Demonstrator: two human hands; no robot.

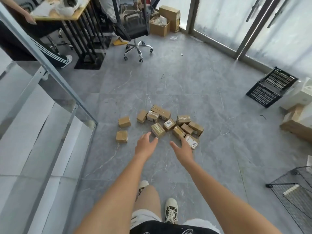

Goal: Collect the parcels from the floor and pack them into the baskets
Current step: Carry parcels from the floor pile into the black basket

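- A heap of small brown cardboard parcels (168, 123) is seen on the grey tiled floor (211, 92), near the middle of the view; the boxes lie tilted against one another, so their exact count is hard to make out
- Two further parcels are set apart to the left of the heap: one (124, 121) farther away and one (121, 136) nearer
- A parcel with a white label (192, 141) lies at the near right edge of the heap and is partly hidden by the right hand (184, 150)
- The right hand is stretched toward the heap with fingers spread and straight; nothing is held, and whether its fingertips touch the labelled parcel cannot be told
- The left hand (146, 145) is stretched out likewise, fingers apart and empty, its fingertips just beside a taped parcel (157, 130) at the near edge of the heap; contact cannot be confirmed
- A black plastic basket (271, 87) is seen tipped on its side well to the far right of the heap
- A black wire basket (293, 191) stands at the near right and is cut off by the picture's edge; something pale inside it is too blurred to identify
- Larger cardboard boxes (295, 122) at the right edge are only partly in view
- A black office chair (135, 31) and open cartons (164, 21) are found at the far side
- A desk (64, 12) at the far left is cut off at the top, with another person's leg in striped trousers (50, 54) below it
- A glass railing (42, 81) runs along the left
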